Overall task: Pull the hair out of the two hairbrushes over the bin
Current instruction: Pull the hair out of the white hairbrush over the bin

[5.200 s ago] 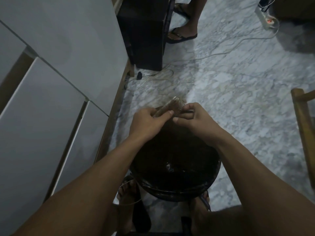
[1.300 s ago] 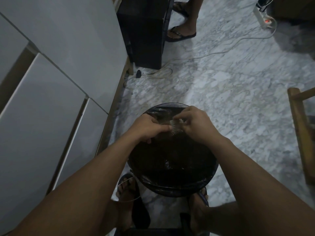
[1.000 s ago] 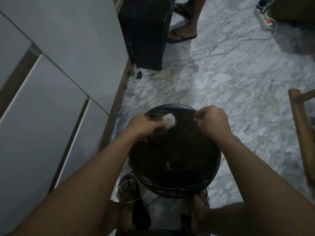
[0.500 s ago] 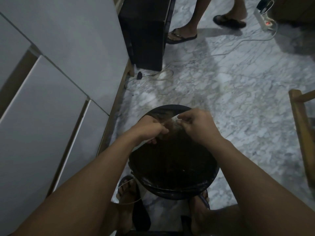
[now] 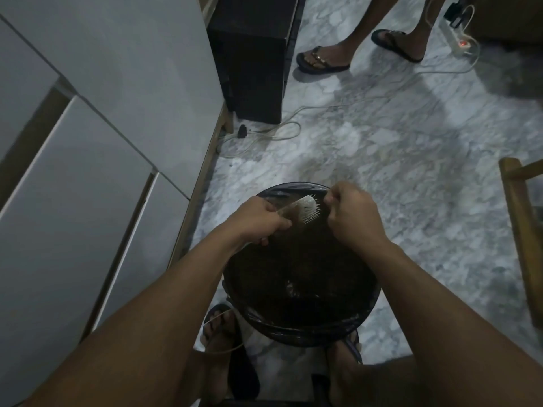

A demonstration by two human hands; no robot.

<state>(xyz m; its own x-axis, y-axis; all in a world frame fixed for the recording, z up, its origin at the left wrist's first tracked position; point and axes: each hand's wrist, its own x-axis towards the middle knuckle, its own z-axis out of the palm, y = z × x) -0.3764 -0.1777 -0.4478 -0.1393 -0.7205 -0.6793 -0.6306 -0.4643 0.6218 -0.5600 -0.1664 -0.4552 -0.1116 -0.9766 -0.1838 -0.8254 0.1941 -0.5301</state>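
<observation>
Holding: the hairbrush [image 5: 305, 209] is gripped by its handle in the left hand [image 5: 258, 221], fingers curled round it, bristles turned toward the right hand
Location: brush is held over the far side of the round black bin [image 5: 299, 327], which stands on the marble floor [image 5: 411, 177] beside a white cabinet [image 5: 97, 136]
Right hand [image 5: 351, 217]: fingers are curled shut just beside the brush head, looks like a pinch; strands can't be made out in this dim light, so what's pinched can't be told for sure
Weight: probably very light, plastic body, easily steadied with one hand
Stiffness: handle is likely rigid, bristles springy, so they'd flick if tugged hard
Hair: soft and tangly, best grabbed low at the bristle roots and peeled off as a mat
Grip spot: handle is the obvious place, head left free
Second brush: not seen anywhere
Background: someone's sandalled feet [image 5: 323, 58] and a power strip [image 5: 458, 39] are well apart from the bin
</observation>
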